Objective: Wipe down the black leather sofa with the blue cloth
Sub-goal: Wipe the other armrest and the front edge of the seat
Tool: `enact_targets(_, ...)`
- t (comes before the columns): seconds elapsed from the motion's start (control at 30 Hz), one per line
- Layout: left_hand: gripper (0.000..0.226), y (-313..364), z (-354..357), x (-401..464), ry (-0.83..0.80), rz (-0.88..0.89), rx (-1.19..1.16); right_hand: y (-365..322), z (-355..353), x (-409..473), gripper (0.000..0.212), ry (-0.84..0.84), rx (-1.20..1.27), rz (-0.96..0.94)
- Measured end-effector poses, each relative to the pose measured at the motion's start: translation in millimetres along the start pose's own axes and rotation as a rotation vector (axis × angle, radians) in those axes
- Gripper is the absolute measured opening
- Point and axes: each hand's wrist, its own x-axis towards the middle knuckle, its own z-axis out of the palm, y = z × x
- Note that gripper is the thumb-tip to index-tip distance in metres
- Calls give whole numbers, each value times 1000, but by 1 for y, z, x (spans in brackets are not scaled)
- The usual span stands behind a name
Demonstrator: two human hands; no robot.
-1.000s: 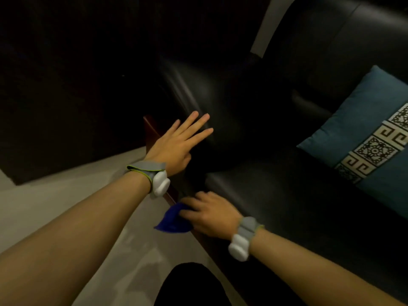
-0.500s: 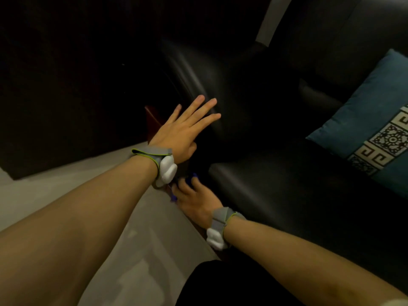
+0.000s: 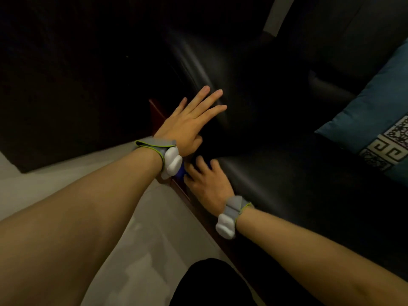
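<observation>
The black leather sofa (image 3: 287, 173) fills the right of the view, its armrest (image 3: 198, 69) running up the middle. My left hand (image 3: 189, 124) lies flat on the armrest's front with straight, spread fingers. Just below it my right hand (image 3: 206, 180) presses the blue cloth (image 3: 181, 171) against the sofa's front corner beside the seat cushion. Only a small blue patch of the cloth shows, between my left wristband and my right fingers; the hand hides the rest.
A teal cushion (image 3: 375, 120) with a white and black key-pattern band leans at the sofa's right. A reddish wooden base edge (image 3: 183, 193) runs along the sofa front. Pale floor (image 3: 132, 239) lies at lower left, a dark wall (image 3: 66, 85) behind it.
My right hand has carried the cloth up from the sofa's lower front edge to the corner under my left wrist, so most of the cloth is now hidden. My left hand stays on the armrest.
</observation>
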Motion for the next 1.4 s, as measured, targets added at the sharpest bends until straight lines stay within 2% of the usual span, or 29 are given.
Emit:
enact_targets(0.07, 104, 1, 0, 1, -3, -7, -22, -29, 22, -7, 34, -148, -68, -131)
enact_targets(0.17, 103, 1, 1, 1, -8, -2, -27, -68, 59, -35, 36, -493, -87, -513)
enact_targets(0.2, 103, -1, 2, 1, -3, -2, -27, -75, 66, -44, 35, -574, -87, -572)
enact_targets(0.23, 103, -2, 2, 1, -2, -5, -27, -78, 71, -50, 33, -572, -100, -576)
enact_targets(0.33, 103, 1, -2, 2, -5, -5, -19, -73, 67, -50, 29, -500, -9, -441)
enact_targets(0.4, 102, 6, -4, 1, -25, -21, -9, -57, 49, -36, 32, -301, -14, -328)
enact_targets(0.47, 101, 9, -8, -1, -34, -53, 29, -25, 16, -21, 34, -61, 137, -15)
enact_targets(0.5, 99, 11, -10, 0, -36, -72, 55, -12, 8, -19, 36, 55, 212, 78)
enact_targets(0.57, 94, 20, -12, 0, -31, -97, 108, 2, 1, -25, 40, 142, 236, 185)
enact_targets(0.63, 88, 27, -6, 3, 0, -65, 185, -1, 3, -38, 40, 164, 192, 210)
enact_targets(0.67, 87, 30, -3, 2, 13, -66, 217, -8, 9, -45, 37, 128, 180, 158)
enact_targets(0.8, 80, 22, 2, 1, 58, -58, 226, -43, 29, -78, 31, -167, 56, -224)
enact_targets(0.83, 77, 21, 3, 2, 78, -46, 199, -49, 31, -86, 28, -213, 9, -258)
enact_targets(0.87, 75, 21, 4, 3, 104, -37, 174, -50, 28, -90, 25, -202, -4, -211)
enact_targets(0.9, 72, 22, 6, 3, 131, -36, 152, -47, 22, -92, 23, -119, 26, -111)
enact_targets(1.0, 73, 22, 13, 3, 147, -58, 86, -17, -3, -92, 32, 85, 113, 339)
enact_targets(1.1, 85, 13, 17, 4, 85, -55, 116, 19, -22, -99, 54, 19, 145, 813)
enact_targets(1.17, 93, 7, 17, 7, 24, -37, 169, 20, -29, -91, 63, -43, 177, 1000)
enact_targets(1.23, 99, 7, 15, 8, -17, -15, 205, 4, -32, -70, 68, -73, 185, 985)
enact_targets(1.33, 104, 14, 16, 4, -27, -44, 278, -18, -35, -46, 79, -68, 189, 795)
enact_targets(1.4, 100, 32, 17, 3, -18, -94, 364, -20, -38, -55, 87, -122, 183, 730)
